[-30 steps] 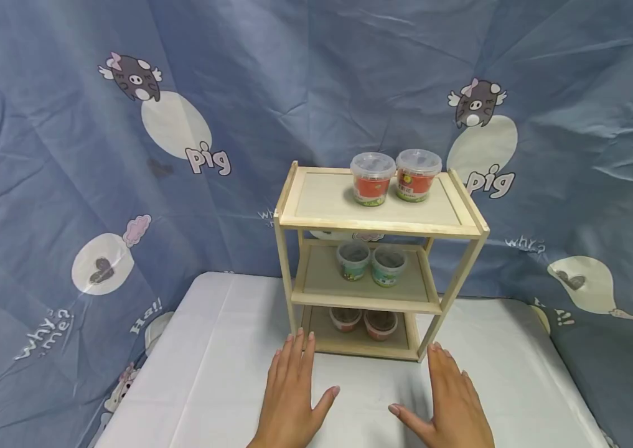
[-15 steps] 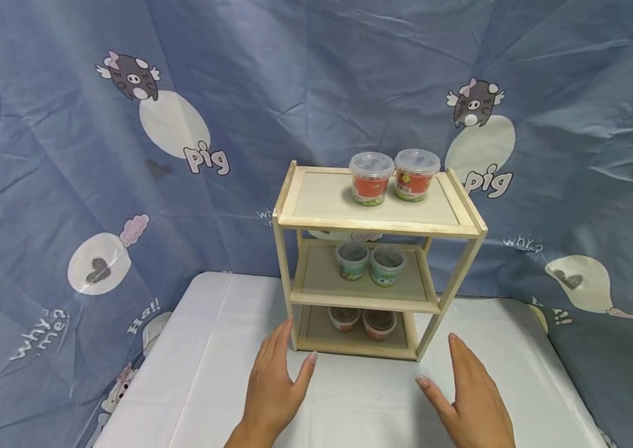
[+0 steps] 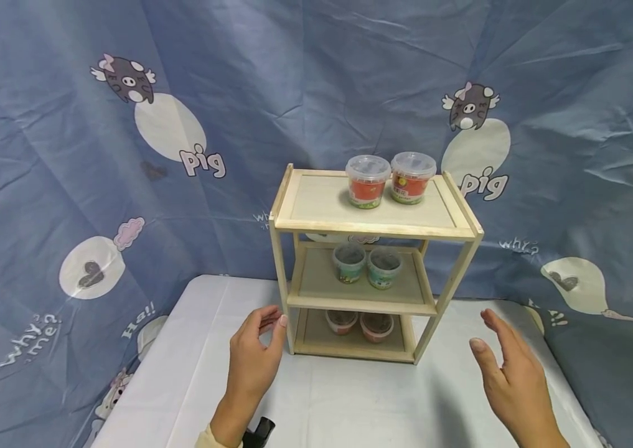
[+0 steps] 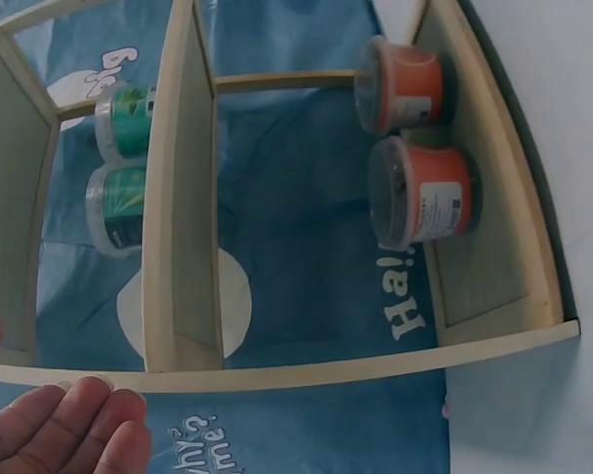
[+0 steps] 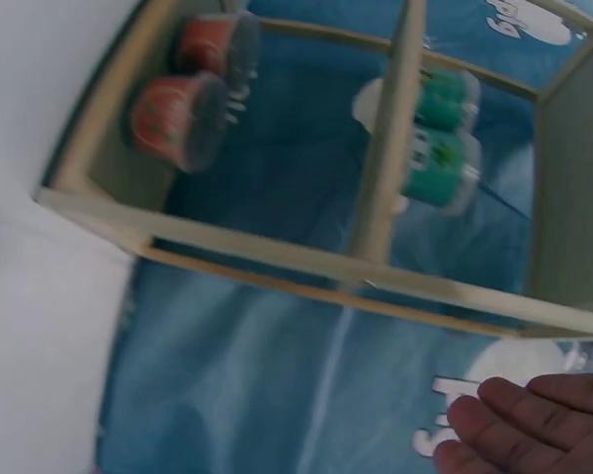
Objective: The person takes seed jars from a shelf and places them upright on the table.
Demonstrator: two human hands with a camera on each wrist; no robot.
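On a white table (image 3: 372,410) stands a three-tier wooden rack (image 3: 316,198). From its centre, the left hand (image 3: 254,356) is at eight o'clock, the right hand (image 3: 518,373) at four, both with relaxed, released fingers. Two red-labelled tubs (image 3: 366,189) top it at twelve.

Looks like a screened-off indoor corner, more a plain booth than a kitchen or workshop; can't tell whether inside a home, office or lab. Enclosed at back and both sides by a creased blue curtain (image 3: 260,81), printed with cartoon pigs (image 3: 127,79) and white lettering. Furnished with a white-covered tabletop (image 3: 350,401) close against the curtain and, standing on it, a three-level wooden shelf (image 3: 316,199) holding red and green plastic tubs (image 3: 367,186).
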